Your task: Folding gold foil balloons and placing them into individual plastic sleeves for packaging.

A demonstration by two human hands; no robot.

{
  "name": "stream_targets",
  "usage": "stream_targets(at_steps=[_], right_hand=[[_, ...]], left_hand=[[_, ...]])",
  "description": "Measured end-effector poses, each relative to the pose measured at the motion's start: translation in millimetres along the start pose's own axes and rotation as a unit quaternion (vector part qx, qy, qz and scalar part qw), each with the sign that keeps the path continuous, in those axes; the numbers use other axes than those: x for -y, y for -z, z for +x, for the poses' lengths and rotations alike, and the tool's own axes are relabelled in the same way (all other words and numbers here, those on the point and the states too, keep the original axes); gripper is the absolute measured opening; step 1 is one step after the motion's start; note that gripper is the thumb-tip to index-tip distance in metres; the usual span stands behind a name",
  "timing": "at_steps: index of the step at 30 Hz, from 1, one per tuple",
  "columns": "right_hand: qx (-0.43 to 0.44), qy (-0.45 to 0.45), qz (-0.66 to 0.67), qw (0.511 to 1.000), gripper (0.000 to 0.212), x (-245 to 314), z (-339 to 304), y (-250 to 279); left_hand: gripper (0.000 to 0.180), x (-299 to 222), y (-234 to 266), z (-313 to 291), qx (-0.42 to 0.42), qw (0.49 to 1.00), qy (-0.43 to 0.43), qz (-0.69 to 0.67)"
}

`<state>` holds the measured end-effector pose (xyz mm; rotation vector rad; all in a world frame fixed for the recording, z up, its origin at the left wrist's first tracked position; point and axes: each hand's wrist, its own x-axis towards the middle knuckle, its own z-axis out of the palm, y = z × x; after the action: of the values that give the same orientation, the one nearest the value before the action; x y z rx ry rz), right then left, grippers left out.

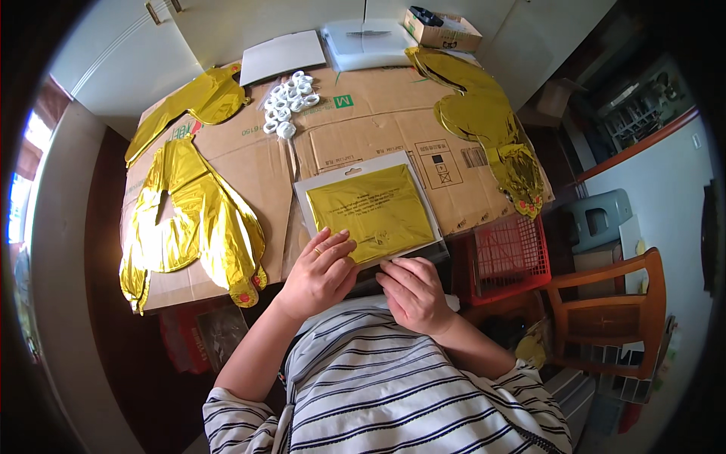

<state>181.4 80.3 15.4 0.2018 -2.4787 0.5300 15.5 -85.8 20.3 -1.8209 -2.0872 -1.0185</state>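
A flat clear plastic package point(368, 206) with a white border and hang hole lies near the front edge of the cardboard-covered table, a folded gold foil balloon inside it. My left hand point(319, 271) is closed at its lower left corner, fingertips on the plastic. My right hand point(416, 293) pinches its lower edge, fingers pressed together; both thumbs are mostly hidden. To the left lie a large flat gold foil balloon point(215, 227) and another gold foil balloon point(193, 102) behind it. More gold foil point(473, 106) spreads along the table's right side.
White ribbon rolls point(286, 102) lie in a pile on the cardboard point(378, 106). Behind them are a white flat board point(283, 57), a stack of clear plastic sleeves point(369, 45) and a small cardboard box point(442, 32). A red basket point(508, 261) and wooden chair point(605, 314) stand at right.
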Motion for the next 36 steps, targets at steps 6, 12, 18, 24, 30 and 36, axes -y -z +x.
stream_targets(at_steps=[6, 12, 18, 24, 30, 36], right_hand=[[-0.007, -0.006, -0.022, 1.0, 0.036, 6, 5, -8], [0.069, -0.07, -0.092, 0.991, 0.062, 10, 9, -19], [0.121, -0.105, -0.107, 0.981, 0.059, 13, 12, -23], [0.126, -0.084, -0.1, 0.983, 0.056, 5, 11, -24], [0.119, -0.061, -0.085, 0.987, 0.056, -1, 12, -26], [0.128, -0.066, -0.085, 0.986, 0.056, 2, 13, -24]], left_hand=[[0.021, 3, -6, -6, -0.031, 0.999, -0.025, 0.006], [0.025, 5, -9, -7, -0.048, 0.998, -0.032, 0.007], [0.028, 6, -11, -11, -0.04, 0.998, -0.024, 0.037], [0.028, 4, -11, -9, -0.046, 0.998, -0.01, 0.027], [0.03, 5, -11, -9, -0.043, 0.999, -0.013, 0.029], [0.03, 5, -10, -8, -0.041, 0.999, -0.012, 0.03]])
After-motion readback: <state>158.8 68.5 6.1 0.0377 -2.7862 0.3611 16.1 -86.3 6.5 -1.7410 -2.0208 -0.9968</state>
